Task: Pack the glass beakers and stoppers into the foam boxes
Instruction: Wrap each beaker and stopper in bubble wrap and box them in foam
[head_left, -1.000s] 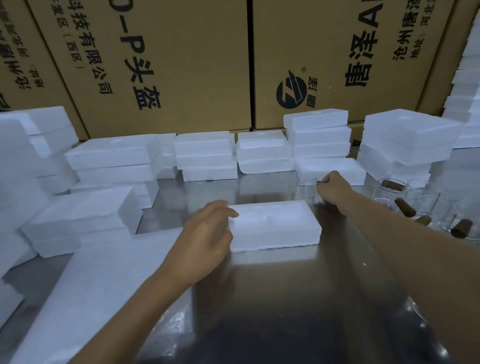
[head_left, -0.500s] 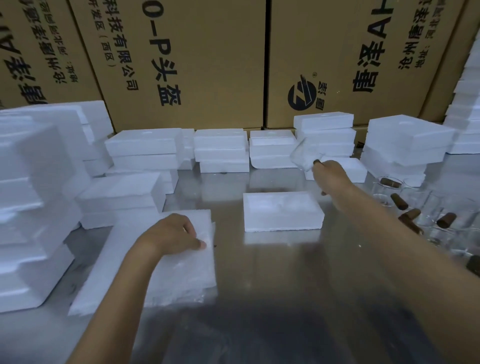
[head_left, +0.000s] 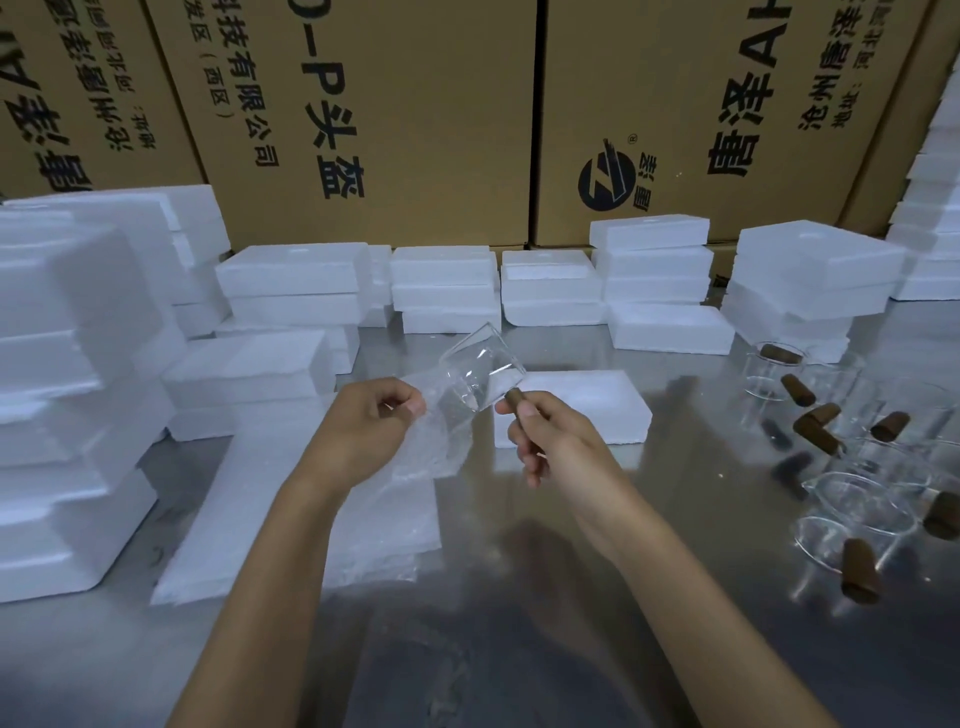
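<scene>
A clear glass beaker (head_left: 480, 371) is tilted in the air over the steel table's middle. My right hand (head_left: 550, 441) grips it at its lower edge together with a brown stopper (head_left: 515, 400). My left hand (head_left: 363, 431) pinches a thin clear plastic bag (head_left: 436, 447) that hangs just left of and under the beaker. Behind both hands an open white foam box (head_left: 587, 400) lies flat on the table. More beakers (head_left: 857, 504) and brown stoppers (head_left: 860, 571) stand loose at the right.
A flat pile of clear bags (head_left: 311, 525) lies at the front left. Stacks of white foam boxes (head_left: 296, 291) line the left side and the back. Large cardboard cartons (head_left: 415, 119) form a wall behind. The steel table (head_left: 519, 649) shows bare near me.
My right hand has brought the beaker from the back right toward me, over the foam box. My left hand has lifted a bag off the pile and raised it to the beaker.
</scene>
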